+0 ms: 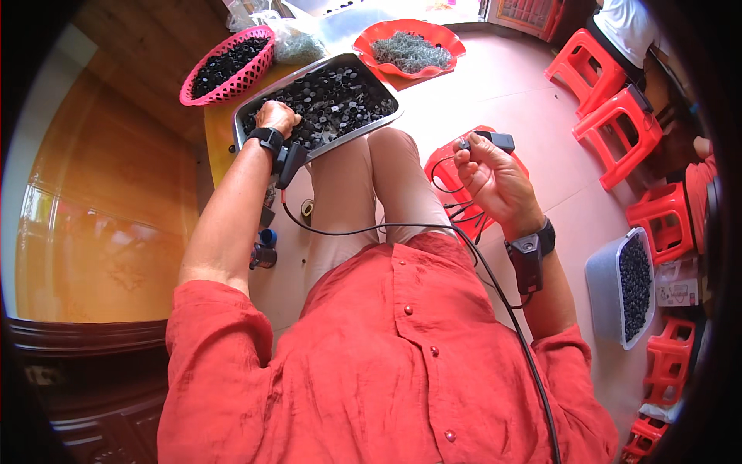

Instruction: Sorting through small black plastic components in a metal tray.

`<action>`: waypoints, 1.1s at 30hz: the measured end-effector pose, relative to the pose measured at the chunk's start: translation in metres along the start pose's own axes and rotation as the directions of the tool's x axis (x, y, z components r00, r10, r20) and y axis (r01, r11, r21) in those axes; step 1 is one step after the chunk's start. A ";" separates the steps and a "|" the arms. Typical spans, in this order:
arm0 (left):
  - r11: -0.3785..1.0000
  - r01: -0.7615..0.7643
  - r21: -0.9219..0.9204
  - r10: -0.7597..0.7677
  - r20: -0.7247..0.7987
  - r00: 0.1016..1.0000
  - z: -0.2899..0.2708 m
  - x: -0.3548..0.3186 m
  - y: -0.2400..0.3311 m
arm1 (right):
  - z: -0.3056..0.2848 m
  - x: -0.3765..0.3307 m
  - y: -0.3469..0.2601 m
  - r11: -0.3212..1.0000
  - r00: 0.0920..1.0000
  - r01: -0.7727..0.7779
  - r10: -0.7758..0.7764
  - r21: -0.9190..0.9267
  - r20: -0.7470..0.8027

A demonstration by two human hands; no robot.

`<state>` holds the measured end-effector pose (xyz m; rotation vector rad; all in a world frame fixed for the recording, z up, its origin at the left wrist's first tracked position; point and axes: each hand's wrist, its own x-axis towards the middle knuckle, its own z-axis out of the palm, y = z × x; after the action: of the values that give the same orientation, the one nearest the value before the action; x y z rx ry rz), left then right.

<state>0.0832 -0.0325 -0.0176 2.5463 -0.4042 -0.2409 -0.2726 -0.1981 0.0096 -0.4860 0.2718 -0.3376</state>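
Note:
My left hand (277, 117) reaches over the left side of a metal tray (390, 116) heaped with small black and pale round plastic pieces (340, 97). Its fingers are curled down at the pieces, and what they grip, if anything, is hidden. To the right, my right hand (498, 184) is raised, palm turned up, above a red stool (444, 158). Thumb and fingertips pinch a small grey piece (464, 145), too small to name. Behind those fingertips shows a dark grey box (501, 141). Both wrists carry black strapped devices.
A pink basket (263, 58) of black pieces and a red scalloped bowl (456, 48) of small greyish parts flank the tray's far side. A black cable (348, 232) crosses my lap. Red stools (618, 131) and a pale tub (607, 290) of black pellets line the right.

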 end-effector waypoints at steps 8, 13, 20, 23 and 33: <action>0.878 0.164 -0.450 -0.045 0.263 0.964 -0.008 -0.012 -0.012 | -0.005 -0.022 0.005 1.000 0.999 0.008 -0.009 0.018 0.041; 0.861 0.104 -0.497 0.083 0.339 0.937 -0.011 -0.053 -0.007 | -0.010 -0.033 0.011 1.000 0.999 0.013 -0.014 0.020 0.041; 0.903 -0.420 -0.092 0.394 -0.212 0.894 0.023 -0.062 -0.037 | -0.017 -0.039 0.017 0.999 0.998 -0.014 0.012 0.035 0.061; 0.881 -0.461 0.104 0.471 -0.265 0.841 0.022 -0.117 -0.009 | -0.022 -0.046 0.015 0.999 0.999 0.010 -0.012 0.051 0.039; 0.378 -0.713 0.591 0.918 -0.143 0.369 0.034 -0.128 -0.031 | -0.025 -0.057 0.021 0.999 0.996 -0.014 0.011 0.035 0.091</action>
<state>-0.0379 0.0184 -0.0521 2.2576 -1.6681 0.9555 -0.3270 -0.1694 -0.0123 -0.4627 0.1798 -0.3069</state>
